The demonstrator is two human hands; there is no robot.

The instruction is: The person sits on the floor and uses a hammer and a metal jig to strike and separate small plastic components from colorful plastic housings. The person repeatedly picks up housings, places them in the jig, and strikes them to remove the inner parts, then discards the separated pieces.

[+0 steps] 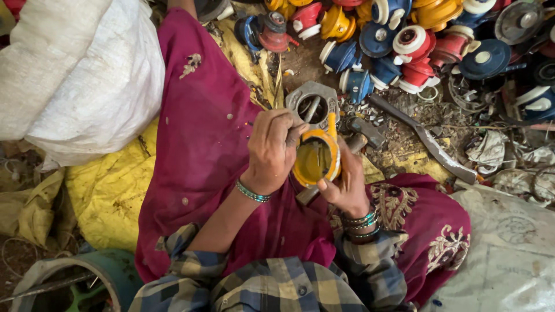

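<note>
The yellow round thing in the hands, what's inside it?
The yellow round part looks hollow, with a shiny yellowish inside and a thin tool poking in. The left hand and right hand cover its sides and bottom.

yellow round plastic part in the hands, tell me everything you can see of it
The yellow round plastic housing is a hollow, cup-like shell with a thick rim and a narrow neck rising at its top. It looks scuffed and dusty, its open side facing up toward the camera. The right hand cradles it from below; the left hand grips its left edge, fingers reaching in at the rim. It is held above the maroon cloth-covered lap, just in front of a grey metal flange.
</note>
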